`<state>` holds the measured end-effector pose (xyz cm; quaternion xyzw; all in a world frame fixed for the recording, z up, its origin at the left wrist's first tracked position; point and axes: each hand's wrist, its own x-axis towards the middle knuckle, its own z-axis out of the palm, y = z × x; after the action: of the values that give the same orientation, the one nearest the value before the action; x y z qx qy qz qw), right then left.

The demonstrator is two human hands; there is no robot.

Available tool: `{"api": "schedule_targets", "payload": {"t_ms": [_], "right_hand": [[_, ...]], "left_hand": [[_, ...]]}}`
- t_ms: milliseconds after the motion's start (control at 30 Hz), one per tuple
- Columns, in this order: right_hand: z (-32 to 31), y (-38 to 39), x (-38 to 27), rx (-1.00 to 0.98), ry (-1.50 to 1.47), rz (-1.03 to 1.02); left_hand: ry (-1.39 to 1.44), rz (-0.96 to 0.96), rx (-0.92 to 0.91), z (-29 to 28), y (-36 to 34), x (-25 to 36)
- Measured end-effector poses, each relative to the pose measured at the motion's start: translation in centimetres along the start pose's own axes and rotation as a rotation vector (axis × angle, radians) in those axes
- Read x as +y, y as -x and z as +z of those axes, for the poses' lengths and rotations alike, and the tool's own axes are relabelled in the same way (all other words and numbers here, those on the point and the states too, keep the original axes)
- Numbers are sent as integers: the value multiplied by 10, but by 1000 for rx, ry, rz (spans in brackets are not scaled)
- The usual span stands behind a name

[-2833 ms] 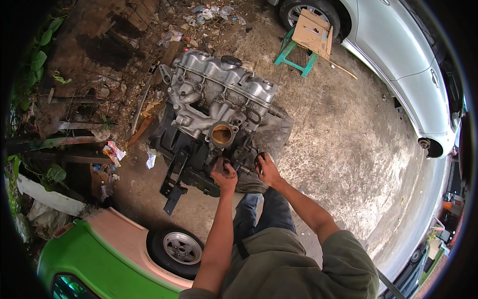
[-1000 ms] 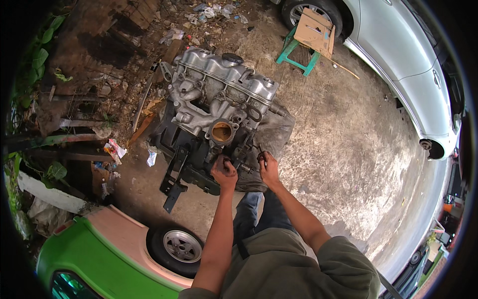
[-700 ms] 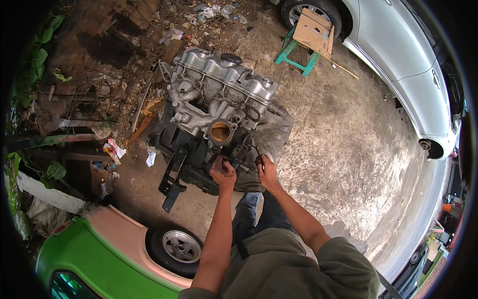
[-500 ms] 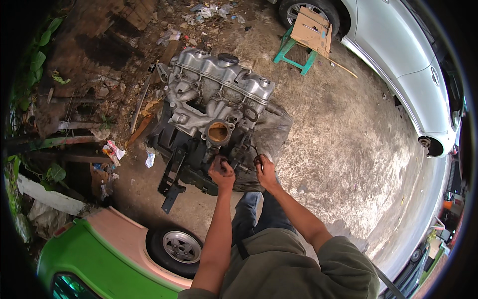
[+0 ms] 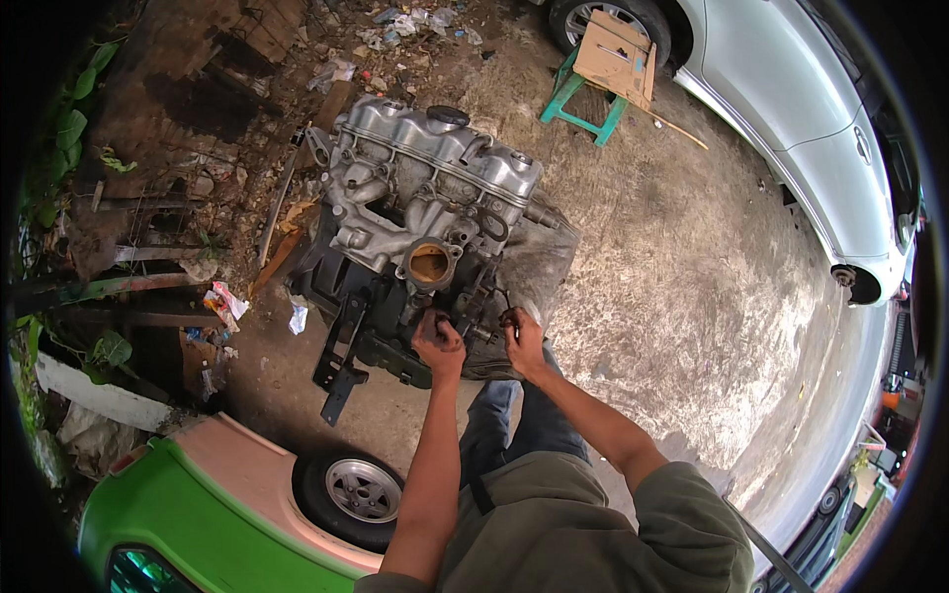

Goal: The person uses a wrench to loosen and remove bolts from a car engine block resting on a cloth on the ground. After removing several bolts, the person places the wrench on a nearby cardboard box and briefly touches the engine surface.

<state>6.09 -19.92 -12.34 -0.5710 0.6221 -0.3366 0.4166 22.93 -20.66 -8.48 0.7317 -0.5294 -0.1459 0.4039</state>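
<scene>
A grey metal engine [image 5: 395, 237] sits in front of me, with an oil filler cap [image 5: 448, 116] on its valve cover and a round intake opening [image 5: 429, 263] facing me. At its near side, below that opening, my left hand [image 5: 440, 343] is closed with curled, blackened fingers; whatever they grip is hidden. My right hand [image 5: 524, 338] is pinched beside the engine's near right part, on something small and dark that I cannot make out. Dark brackets [image 5: 341, 361] stick out at the engine's lower left.
A green stool [image 5: 578, 104] topped with cardboard [image 5: 615, 59] stands at the far right, beside a silver car [image 5: 781, 89]. At the lower left is a green and pink car body [image 5: 198, 484] with a wheel [image 5: 361, 491]. Litter [image 5: 415, 22] and planks [image 5: 129, 287] lie to the left.
My right hand has shifted slightly left and its fingers have turned a little. The left hand stays nearly in place at the engine. The whole view has moved slightly.
</scene>
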Motion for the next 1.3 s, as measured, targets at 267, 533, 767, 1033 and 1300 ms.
{"api": "schedule_targets", "payload": {"t_ms": [267, 533, 767, 1033, 1300], "right_hand": [[9, 1, -1, 108, -64, -9], [2, 2, 7, -1, 43, -37], [14, 3, 2, 136, -143, -2], [-1, 4, 6, -76, 116, -89], [0, 5, 13, -175, 220, -134]], "left_hand": [[30, -81, -30, 1, 1, -3], [4, -28, 7, 0, 0, 1], [61, -85, -17, 2, 1, -3], [13, 24, 42, 2, 1, -1], [-46, 10, 20, 0, -2, 2]]}}
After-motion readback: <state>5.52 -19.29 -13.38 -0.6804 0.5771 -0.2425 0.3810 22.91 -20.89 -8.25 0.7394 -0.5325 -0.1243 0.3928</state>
